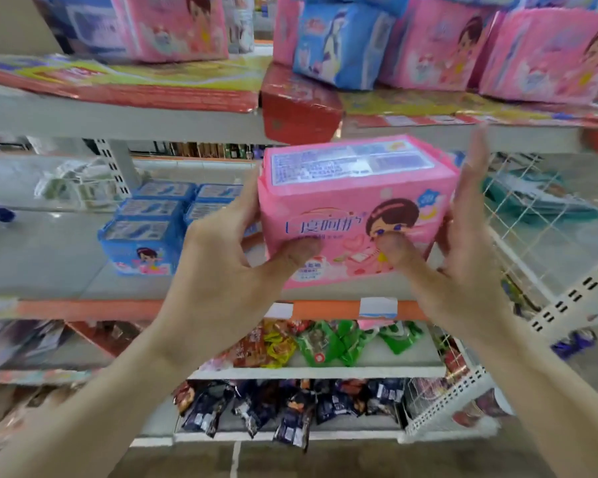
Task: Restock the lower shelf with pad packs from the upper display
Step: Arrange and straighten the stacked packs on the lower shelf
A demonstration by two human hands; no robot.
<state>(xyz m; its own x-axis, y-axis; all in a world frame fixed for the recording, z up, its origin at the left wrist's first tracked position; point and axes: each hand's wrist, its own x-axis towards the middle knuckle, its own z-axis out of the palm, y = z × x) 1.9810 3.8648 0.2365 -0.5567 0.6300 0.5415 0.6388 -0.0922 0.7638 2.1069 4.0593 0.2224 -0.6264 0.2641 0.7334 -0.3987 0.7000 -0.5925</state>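
Note:
I hold a pink pad pack in front of the lower shelf, just above its orange front edge. My left hand grips the pack's left side, thumb on the front face and fingers behind. My right hand has its thumb on the front face, while its straight fingers point up along the right side. Several blue pad packs are stacked on the lower shelf to the left. On the upper display lie more pink packs and a blue pack.
A red box sticks out over the upper shelf's edge right above the held pack. A white wire mesh divider closes the lower shelf on the right. Green and red snack bags and dark bags fill the shelves below.

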